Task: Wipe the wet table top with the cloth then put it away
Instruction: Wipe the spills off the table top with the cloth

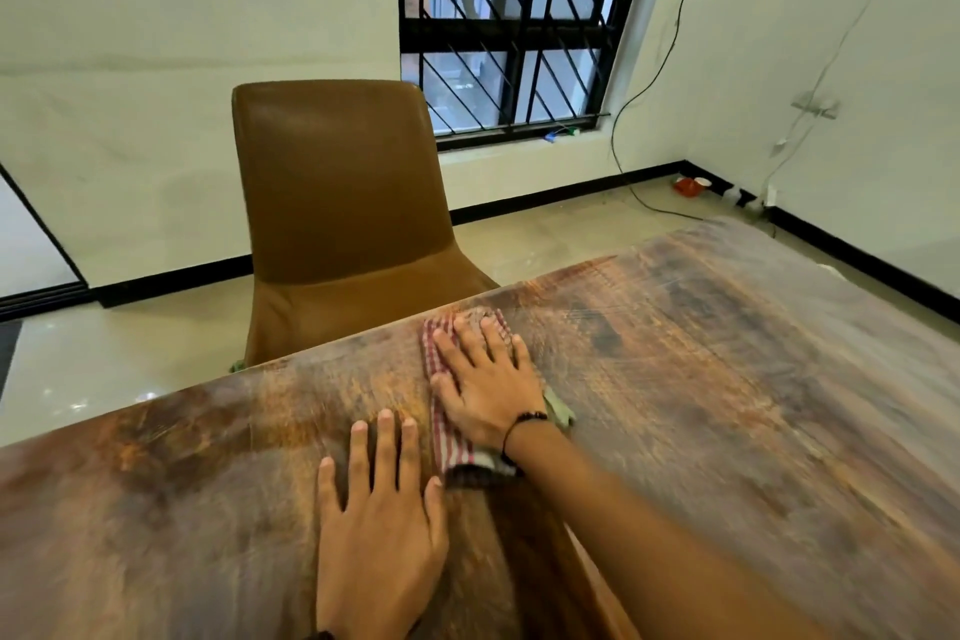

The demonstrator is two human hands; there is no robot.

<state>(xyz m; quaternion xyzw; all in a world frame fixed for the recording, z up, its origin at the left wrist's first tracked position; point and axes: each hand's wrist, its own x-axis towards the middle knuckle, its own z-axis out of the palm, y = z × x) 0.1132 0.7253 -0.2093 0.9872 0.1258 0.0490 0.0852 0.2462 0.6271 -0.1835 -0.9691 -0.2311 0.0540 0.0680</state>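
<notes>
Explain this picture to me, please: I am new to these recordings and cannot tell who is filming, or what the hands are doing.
There is no machine here. A person wears a wide-angle camera on the head, so you look forward and down at their own two bare hands; that is the only view. The surface is a brown wooden table. The right hand, with a dark bead bracelet at the wrist, lies flat with spread fingers on a red and white checked cloth, pressing it to the table top near the far edge. The left hand rests flat on the bare wood beside it, holding nothing. Behind the table stands a brown chair, then a barred window.
</notes>
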